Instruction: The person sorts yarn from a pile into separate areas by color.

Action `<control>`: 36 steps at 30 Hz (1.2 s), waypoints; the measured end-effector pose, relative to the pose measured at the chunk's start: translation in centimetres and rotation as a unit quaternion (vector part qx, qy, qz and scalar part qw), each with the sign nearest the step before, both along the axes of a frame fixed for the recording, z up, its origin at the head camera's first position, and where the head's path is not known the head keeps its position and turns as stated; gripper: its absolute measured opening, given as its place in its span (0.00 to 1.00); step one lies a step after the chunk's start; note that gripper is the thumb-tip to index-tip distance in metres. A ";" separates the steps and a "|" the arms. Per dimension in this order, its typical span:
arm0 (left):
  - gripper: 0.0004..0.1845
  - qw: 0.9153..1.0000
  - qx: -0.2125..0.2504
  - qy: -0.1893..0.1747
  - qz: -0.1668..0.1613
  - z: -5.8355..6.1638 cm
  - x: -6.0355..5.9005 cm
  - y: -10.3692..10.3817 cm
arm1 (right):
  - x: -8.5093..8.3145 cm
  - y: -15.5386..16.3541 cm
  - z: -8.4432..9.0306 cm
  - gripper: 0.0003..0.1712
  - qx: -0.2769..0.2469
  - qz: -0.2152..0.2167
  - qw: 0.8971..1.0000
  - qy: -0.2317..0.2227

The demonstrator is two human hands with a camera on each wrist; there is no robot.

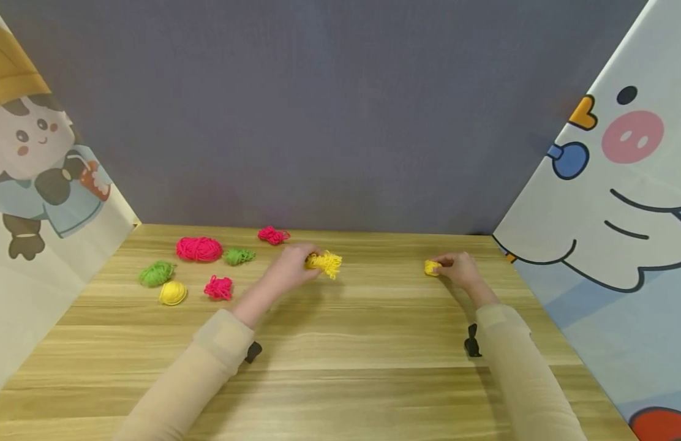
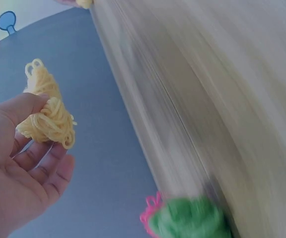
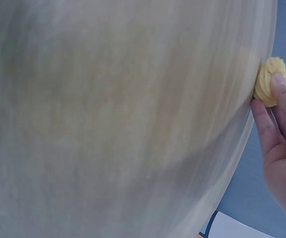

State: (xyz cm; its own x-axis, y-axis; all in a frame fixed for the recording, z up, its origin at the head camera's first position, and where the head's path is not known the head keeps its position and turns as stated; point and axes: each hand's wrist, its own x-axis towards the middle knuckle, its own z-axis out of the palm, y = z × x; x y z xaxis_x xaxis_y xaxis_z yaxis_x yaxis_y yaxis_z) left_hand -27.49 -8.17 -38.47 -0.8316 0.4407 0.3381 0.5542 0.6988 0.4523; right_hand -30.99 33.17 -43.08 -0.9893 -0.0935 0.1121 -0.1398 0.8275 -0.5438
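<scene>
So the left hand [image 1: 295,266] pinches a loopy yellow bundle [image 1: 325,264] above the worktop [image 1: 373,349], mid-frame; the right hand [image 1: 459,269] grips a small yellow ball [image 1: 431,267], right of centre; my worry is those loose loops (yarn, ugh) snagging when the left lets go, and unravelling.

This looks like a screened-in tabletop booth; the pictures do not tell what building holds it. A plain dark-grey upright panel [image 1: 340,116] spans the top centre, a white cartoon-printed sheet [image 1: 48,202] slants at far left, a white-and-blue cartoon-printed sheet [image 1: 610,208] at far right, around a yellowish-brown wood-grain tabletop [image 1: 368,343] below.
</scene>
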 end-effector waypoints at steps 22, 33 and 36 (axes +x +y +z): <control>0.15 0.998 0.056 -0.006 0.002 -0.8 0.9 7.4 | -0.2 0.0 0.0 0.15 -0.002 0.010 1.000 -0.013; 0.16 0.996 0.082 -0.035 0.002 -1.5 1.0 9.8 | -0.5 0.6 0.2 0.16 -0.004 0.043 0.999 -0.012; 0.15 0.996 0.080 -0.043 0.000 -1.6 1.0 10.3 | -0.6 0.6 0.2 0.17 -0.007 0.050 0.999 -0.015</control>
